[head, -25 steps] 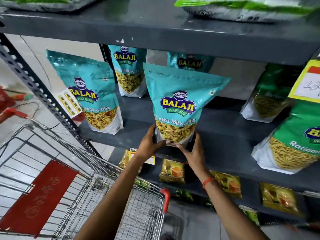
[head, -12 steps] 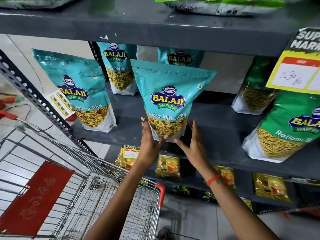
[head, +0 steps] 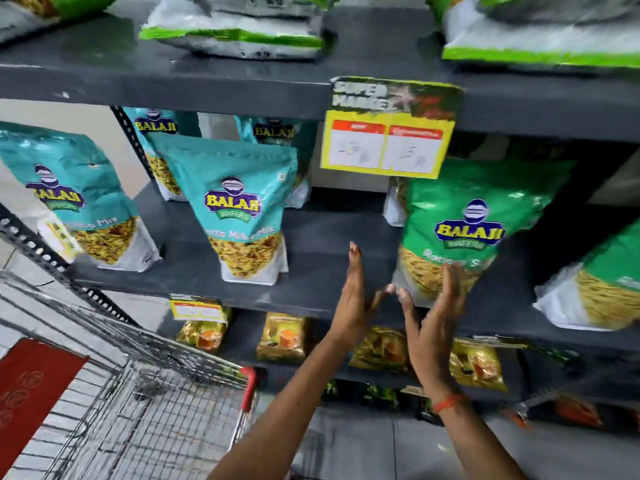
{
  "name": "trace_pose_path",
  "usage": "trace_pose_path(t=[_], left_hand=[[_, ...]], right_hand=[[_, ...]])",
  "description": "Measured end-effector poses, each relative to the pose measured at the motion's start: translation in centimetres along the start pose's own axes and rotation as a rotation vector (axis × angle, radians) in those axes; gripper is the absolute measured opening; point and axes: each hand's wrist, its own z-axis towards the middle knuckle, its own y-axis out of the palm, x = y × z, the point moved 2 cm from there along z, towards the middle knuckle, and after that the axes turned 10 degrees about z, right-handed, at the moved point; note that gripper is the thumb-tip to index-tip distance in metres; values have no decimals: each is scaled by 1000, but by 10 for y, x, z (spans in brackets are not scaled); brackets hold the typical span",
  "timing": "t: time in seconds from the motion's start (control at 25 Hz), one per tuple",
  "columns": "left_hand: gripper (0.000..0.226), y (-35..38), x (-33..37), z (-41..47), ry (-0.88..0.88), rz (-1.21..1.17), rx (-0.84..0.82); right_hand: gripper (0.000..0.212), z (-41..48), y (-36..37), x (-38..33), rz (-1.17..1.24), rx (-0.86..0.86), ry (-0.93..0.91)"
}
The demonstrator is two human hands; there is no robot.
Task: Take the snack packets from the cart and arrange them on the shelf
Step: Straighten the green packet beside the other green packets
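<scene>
A teal Balaji snack packet [head: 239, 209] stands upright on the dark grey shelf [head: 332, 233], free of both hands. My left hand [head: 353, 292] is open, fingers straight, in front of the bare shelf between the teal packet and a green Balaji packet [head: 464, 223]. My right hand [head: 433, 323] is open too, its fingers over the lower left of the green packet; I cannot tell if it touches. Another teal packet [head: 72, 199] stands at the left, with two more behind. The wire cart [head: 145, 410] is at the lower left.
A yellow price tag [head: 388, 140] hangs from the upper shelf's edge. Green-and-white packets [head: 239, 32] lie on that upper shelf. Small yellow packets [head: 282, 337] line the shelf below. Another green packet [head: 602, 289] stands at the far right. A perforated shelf post [head: 31, 244] runs beside the cart.
Both hands let go of the teal packet, which stays standing on the shelf, and moved right toward the green packet. The view has shifted to the right.
</scene>
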Motion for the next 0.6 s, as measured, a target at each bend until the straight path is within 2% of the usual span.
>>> trace_pose_path(t=[0.12,0.2,0.28,0.32,0.4,0.6], left_hand=[[104,44,1,27,-57,67,-131],[105,54,-6,43,-122,111,-147],[92,60,-7,52,-197,103,-161],[83,61,-8,53,-194,103,-152],[71,61,-11,55,-174,101,-128],[76,58,-26,57,-198,19,-135]], right_hand=[[97,14,-46,57,8,25,196],[108,29,-58,92,62,-131,352],[97,43,-62,115,152,-313,501],[88,48,-61,121,194,-358,519],[80,53,-58,128,207,-356,514],[75,54,-49,119,221,-359,499]])
